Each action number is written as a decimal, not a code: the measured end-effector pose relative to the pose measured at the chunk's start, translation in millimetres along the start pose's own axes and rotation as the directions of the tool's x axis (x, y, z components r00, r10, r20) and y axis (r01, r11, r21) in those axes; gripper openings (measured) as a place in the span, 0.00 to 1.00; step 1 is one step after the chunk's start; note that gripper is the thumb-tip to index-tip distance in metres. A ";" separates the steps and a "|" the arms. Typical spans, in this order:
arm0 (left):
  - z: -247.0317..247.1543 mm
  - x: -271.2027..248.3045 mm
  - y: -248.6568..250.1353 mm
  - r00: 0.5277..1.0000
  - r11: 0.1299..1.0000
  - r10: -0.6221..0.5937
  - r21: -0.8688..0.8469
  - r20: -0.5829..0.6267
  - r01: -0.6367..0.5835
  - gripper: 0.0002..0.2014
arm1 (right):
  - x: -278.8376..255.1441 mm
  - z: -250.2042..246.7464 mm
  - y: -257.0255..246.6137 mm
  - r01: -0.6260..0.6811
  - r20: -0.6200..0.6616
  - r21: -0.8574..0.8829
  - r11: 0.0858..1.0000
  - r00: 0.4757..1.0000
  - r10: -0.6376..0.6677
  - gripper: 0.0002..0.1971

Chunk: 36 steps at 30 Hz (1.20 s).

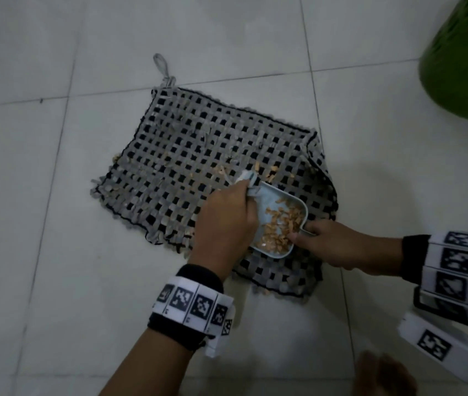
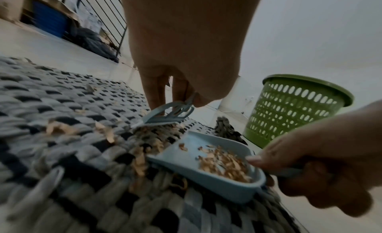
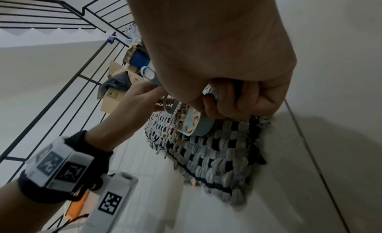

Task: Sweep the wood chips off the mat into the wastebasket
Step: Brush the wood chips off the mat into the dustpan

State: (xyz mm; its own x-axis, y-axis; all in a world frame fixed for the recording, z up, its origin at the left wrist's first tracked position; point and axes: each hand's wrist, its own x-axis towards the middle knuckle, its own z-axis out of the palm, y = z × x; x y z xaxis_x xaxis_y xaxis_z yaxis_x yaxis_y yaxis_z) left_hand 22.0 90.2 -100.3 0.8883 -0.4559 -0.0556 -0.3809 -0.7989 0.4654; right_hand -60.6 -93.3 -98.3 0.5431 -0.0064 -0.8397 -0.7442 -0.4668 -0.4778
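Left fingers [image 2: 157,89] pinch the brush [image 2: 163,116] at the pan [image 2: 206,169] lip on the mat [image 1: 170,155], while the right hand [image 1: 333,244] curls round the pan handle. A hard flick or tilted pan could scatter the chips [image 1: 281,227] back into the weave. Only the left wrist view shows the basket [image 2: 293,109] standing whole just past the mat; overhead it is cut off.

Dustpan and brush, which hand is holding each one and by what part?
The right hand grips the dustpan by its handle, thumb at the pan's back rim. The left hand holds the small brush by its handle.
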 end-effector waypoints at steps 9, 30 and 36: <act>3.1 4.5 -7.2 0.985 0.995 -0.078 -0.073 -0.156 0.067 0.12 | -1.1 14.1 14.0 0.070 -0.083 0.048 0.996 0.994 -0.065 0.20; -20.9 74.0 -10.4 0.932 0.952 0.306 -0.063 0.194 -0.300 0.17 | -13.4 29.4 21.9 0.094 -0.152 0.084 0.992 0.985 -0.081 0.22; -47.6 77.9 -26.6 0.917 0.982 0.187 -0.067 0.352 -0.175 0.18 | -18.5 28.7 30.8 0.115 -0.158 0.100 0.988 0.983 -0.098 0.24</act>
State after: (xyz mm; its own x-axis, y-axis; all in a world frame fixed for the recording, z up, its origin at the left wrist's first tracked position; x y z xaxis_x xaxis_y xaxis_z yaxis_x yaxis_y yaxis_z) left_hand 113.6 94.6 -74.9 0.6531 -0.7057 -0.2747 -0.5123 -0.6789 0.5259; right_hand -104.8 -82.1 -104.9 0.6682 -0.1000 -0.7372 -0.7120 -0.3733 -0.5948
